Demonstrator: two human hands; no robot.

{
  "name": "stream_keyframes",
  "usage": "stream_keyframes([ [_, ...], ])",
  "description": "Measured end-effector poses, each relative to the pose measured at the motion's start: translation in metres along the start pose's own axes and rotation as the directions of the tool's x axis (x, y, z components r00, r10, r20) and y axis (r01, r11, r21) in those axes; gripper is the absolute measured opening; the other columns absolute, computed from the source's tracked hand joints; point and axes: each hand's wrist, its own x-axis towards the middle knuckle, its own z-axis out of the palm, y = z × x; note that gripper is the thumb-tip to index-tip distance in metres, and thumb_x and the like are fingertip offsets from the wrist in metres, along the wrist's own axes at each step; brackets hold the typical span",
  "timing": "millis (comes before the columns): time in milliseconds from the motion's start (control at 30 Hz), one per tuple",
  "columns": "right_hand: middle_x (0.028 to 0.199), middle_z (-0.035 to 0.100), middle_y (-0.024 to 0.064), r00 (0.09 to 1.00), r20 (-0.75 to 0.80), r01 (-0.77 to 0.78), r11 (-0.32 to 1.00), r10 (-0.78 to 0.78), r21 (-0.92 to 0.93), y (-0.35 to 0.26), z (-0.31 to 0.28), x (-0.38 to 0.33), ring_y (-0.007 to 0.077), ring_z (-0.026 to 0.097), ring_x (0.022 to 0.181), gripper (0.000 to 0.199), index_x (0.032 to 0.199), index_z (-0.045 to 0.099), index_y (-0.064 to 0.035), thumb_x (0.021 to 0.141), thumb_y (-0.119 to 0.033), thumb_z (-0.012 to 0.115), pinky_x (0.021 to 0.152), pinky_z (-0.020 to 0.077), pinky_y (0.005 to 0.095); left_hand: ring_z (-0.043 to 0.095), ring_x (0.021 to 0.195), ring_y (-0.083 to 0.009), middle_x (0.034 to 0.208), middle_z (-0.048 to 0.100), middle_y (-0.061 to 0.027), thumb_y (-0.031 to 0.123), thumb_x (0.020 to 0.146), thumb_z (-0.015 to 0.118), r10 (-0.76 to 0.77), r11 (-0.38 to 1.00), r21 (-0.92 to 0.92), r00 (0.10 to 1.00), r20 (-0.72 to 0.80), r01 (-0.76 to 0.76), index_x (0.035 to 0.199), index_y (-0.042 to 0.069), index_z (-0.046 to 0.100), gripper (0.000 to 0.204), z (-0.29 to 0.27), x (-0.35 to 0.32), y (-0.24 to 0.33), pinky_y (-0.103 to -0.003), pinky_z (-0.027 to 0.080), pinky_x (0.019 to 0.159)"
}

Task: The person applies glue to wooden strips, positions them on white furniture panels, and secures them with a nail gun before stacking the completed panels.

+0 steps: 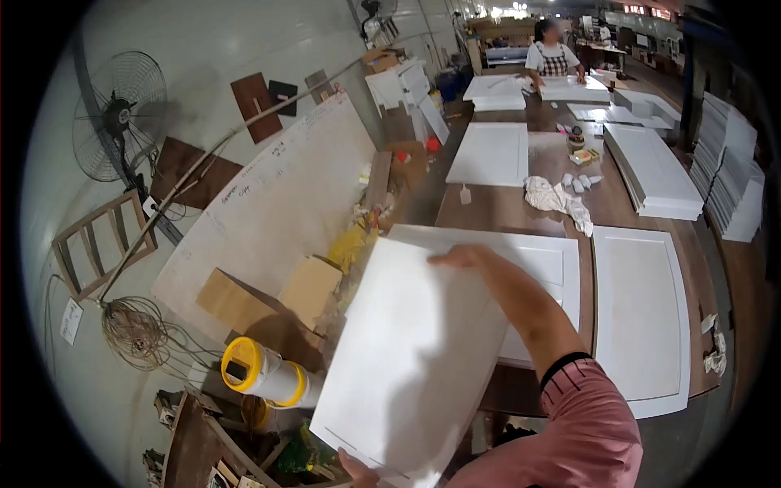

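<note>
This is a furniture workshop or small factory hall. Long brown worktables [504, 207] run toward the upper middle of the frame, covered with white cabinet door panels [490, 153], and more panels sit in stacks [655, 175] at the upper right. Board offcuts [244, 305], a pedestal fan [118, 114] and coiled cable [138, 333] crowd the left side. Another worker [551, 57] stands at a far table.

1. Workshop hall, pale concrete floor [106, 390] along the left of the frame.
2. Pedestal fan [118, 114] upper left, wooden frame [102, 244] leaning just below it.
3. Large pale board [268, 211] lies centre left, coiled cable [138, 333] lower left.
4. Long brown workbench [496, 207] runs from centre to top.
5. Stacked white panels [651, 171] upper right.
6. Ceiling lights [508, 11] glow at top centre.
</note>
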Motion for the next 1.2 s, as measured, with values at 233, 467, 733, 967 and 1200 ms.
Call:
stream_keyframes([
  [233, 0.155, 0.046, 0.0274, 0.993, -0.107, 0.031, 0.987, -0.048, -0.155, 0.037, 0.062, -0.144, 0.0405, 0.039, 0.148, 0.109, 0.144, 0.056, 0.0046, 0.088, -0.087, 0.038, 0.122, 0.0287, 0.0458, 0.046, 0.142, -0.0333, 0.160, 0.043, -0.0127, 0.053, 0.104, 0.048, -0.099, 0.992, 0.075, 0.995, -0.024, 0.101, 0.155, 0.007, 0.043, 0.069, -0.019, -0.034, 0.053, -0.051, 0.044, 0.109],
  [467, 0.149, 0.050, 0.0314, 0.887, -0.387, -0.086, 0.914, 0.251, 0.397, 0.075, 0.122, -0.419, 0.0391, 0.046, 0.143, 0.110, 0.146, 0.047, 0.0136, 0.089, -0.079, 0.056, 0.119, 0.0357, 0.0413, 0.044, 0.142, -0.0335, 0.161, 0.041, -0.0120, 0.058, 0.102, 0.044, -0.196, 0.942, 0.326, 0.924, 0.327, 0.084, 0.157, 0.008, 0.040, 0.074, -0.031, -0.004, 0.095, -0.050, 0.039, 0.113],
  [733, 0.061, 0.035, -0.0115, 0.600, -0.491, 0.246, 0.438, 0.632, 0.864, 0.244, 0.300, -0.664, 0.0032, 0.027, 0.052, 0.033, 0.100, 0.062, -0.0093, 0.105, -0.040, 0.050, 0.047, 0.0165, 0.0251, 0.041, 0.144, -0.0338, 0.162, 0.039, -0.0111, 0.063, 0.101, 0.040, -0.480, 0.768, 0.608, 0.448, 0.754, -0.201, 0.159, 0.008, 0.036, 0.080, 0.088, 0.030, 0.060, -0.048, 0.033, 0.117],
  [967, 0.115, 0.067, 0.0056, 0.041, -0.419, 0.694, 0.275, 0.907, 0.666, 0.365, 0.535, -0.880, 0.0122, 0.060, 0.098, 0.048, 0.130, 0.061, 0.0014, 0.107, -0.039, 0.049, 0.086, 0.0465, 0.0237, 0.057, 0.122, -0.0259, 0.131, 0.063, -0.0102, 0.044, 0.102, 0.052, -0.534, 0.655, 0.608, 0.295, 0.793, -0.448, 0.143, 0.001, 0.053, 0.059, 0.194, -0.101, -0.114, -0.038, 0.043, 0.107],
  [1200, 0.154, 0.048, 0.0121, -0.101, -0.361, 0.885, 0.250, 0.927, 0.393, 0.358, 0.682, -1.074, 0.0244, 0.047, 0.140, 0.070, 0.147, 0.048, 0.0032, 0.103, -0.051, 0.051, 0.119, 0.0328, 0.0343, 0.056, 0.127, -0.0251, 0.137, 0.063, -0.0136, 0.048, 0.101, 0.055, -0.768, 0.519, 0.685, 0.073, 0.637, -0.511, 0.141, -0.002, 0.058, 0.064, 0.199, -0.384, -0.302, -0.035, 0.038, 0.113],
])
